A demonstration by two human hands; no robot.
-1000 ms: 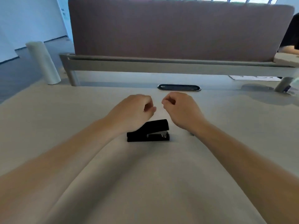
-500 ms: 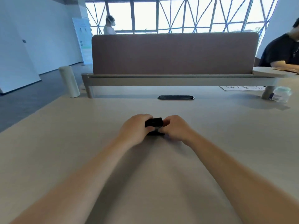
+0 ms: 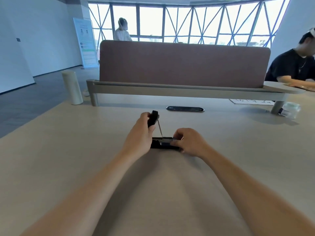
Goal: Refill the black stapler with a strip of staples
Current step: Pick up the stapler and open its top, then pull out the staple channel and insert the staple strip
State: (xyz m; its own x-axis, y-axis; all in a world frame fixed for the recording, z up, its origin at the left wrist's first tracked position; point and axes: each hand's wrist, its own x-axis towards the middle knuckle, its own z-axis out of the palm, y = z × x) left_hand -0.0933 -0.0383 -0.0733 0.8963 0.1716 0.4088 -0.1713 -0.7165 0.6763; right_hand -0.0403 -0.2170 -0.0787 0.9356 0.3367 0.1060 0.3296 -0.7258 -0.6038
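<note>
On table [image 3: 68,159]: stapler [image 3: 162,144] between hands.

An open office: a long shared desk [image 3: 68,150] with a brown divider screen [image 3: 184,63] along its far edge, tall windows [image 3: 187,23] behind.

Both bare forearms reached forward over the table [image 3: 68,150], the left hand [image 3: 139,135] raised with its fingers curled around the stapler's [image 3: 163,143] flipped-up lid, while the right hand [image 3: 189,142] lay lower, just beside it, fingertips pinched at the stapler's front end.
</note>
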